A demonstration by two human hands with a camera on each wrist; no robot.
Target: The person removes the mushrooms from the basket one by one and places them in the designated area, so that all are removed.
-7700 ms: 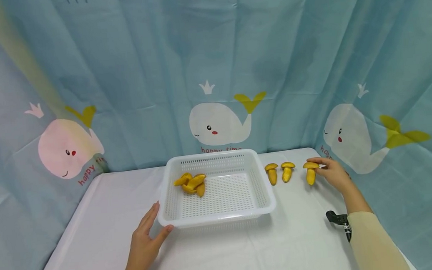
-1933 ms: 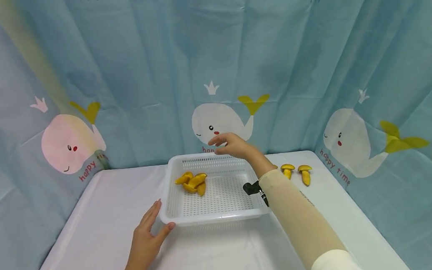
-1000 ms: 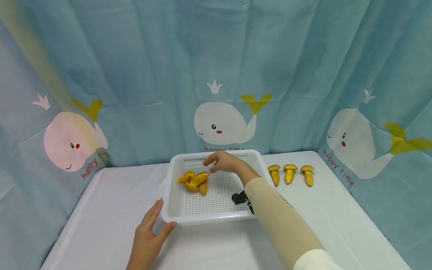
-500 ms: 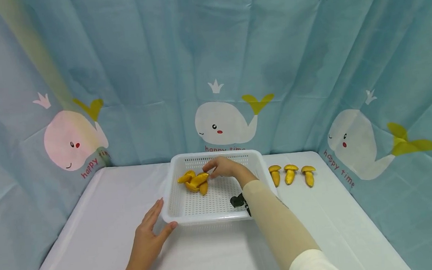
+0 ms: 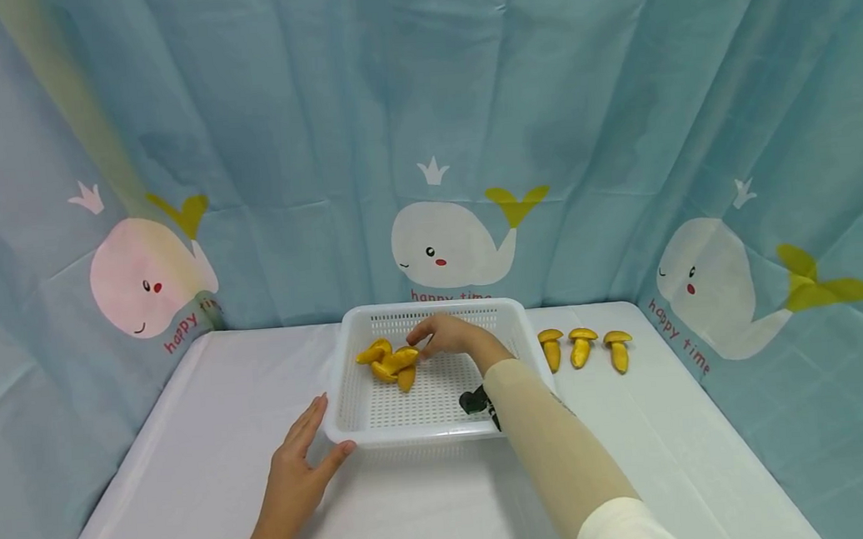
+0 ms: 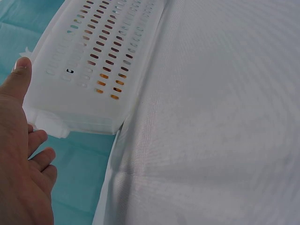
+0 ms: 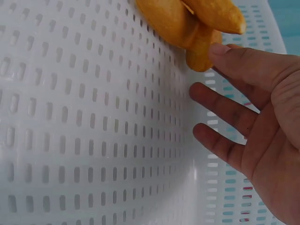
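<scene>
A white perforated plastic basket point(image 5: 443, 431) stands on the table. Several yellow mushrooms point(image 5: 383, 371) lie heaped in its left half. My right hand point(image 5: 447, 333) reaches inside from the right. In the right wrist view, its thumb and index finger pinch one yellow mushroom point(image 7: 200, 52) at the heap's edge, while the other fingers point(image 7: 220, 105) stay extended and hold nothing. My left hand point(image 5: 295, 471) spreads around the basket's front left corner, thumb point(image 6: 21, 75) at the rim in the left wrist view, fingers fairly straight.
Three more mushrooms point(image 5: 581, 348) lie in a row on the white-clothed table point(image 5: 661, 437), right of the basket. A blue curtain point(image 5: 302, 145) with whale prints hangs behind and at both sides. A black wrist camera point(image 5: 475, 400) sits at my right wrist, over the basket.
My right hand was at the rightmost mushroom on the table, then moved left over the basket and down to the heap. The top mushroom there has shifted slightly. My left hand kept its place.
</scene>
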